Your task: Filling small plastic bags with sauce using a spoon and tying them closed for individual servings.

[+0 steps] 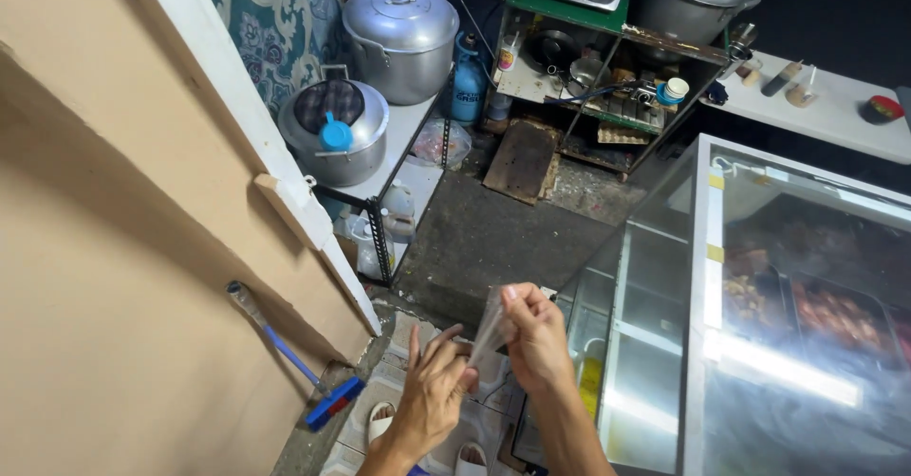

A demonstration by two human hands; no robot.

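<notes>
- Both hands sit nearest the lens: the left hand (432, 395) with fingers spread and touching the lower edge of a clear plastic bag (491, 329), the right hand (536, 338) with its grip pinched together on the bag's top, holding it upright between the two.
- Beside them on the right stands a glass display case (759, 343), the largest thing near, its lit shelves holding cooked food; its metal edge is just beside the right forearm, so a wide elbow swing could knock it.
- Left of the hands runs a tan wall (114, 277), with a blue-handled brush (294, 362) leaning on it; open floor (484, 239) lies ahead.
- Further off, large aluminium pots (400, 39) rest on a shelf.
- Thin film held by a pinch looks likely to slip or stick shut; dropped, it would land by the sandalled feet (380, 419).
</notes>
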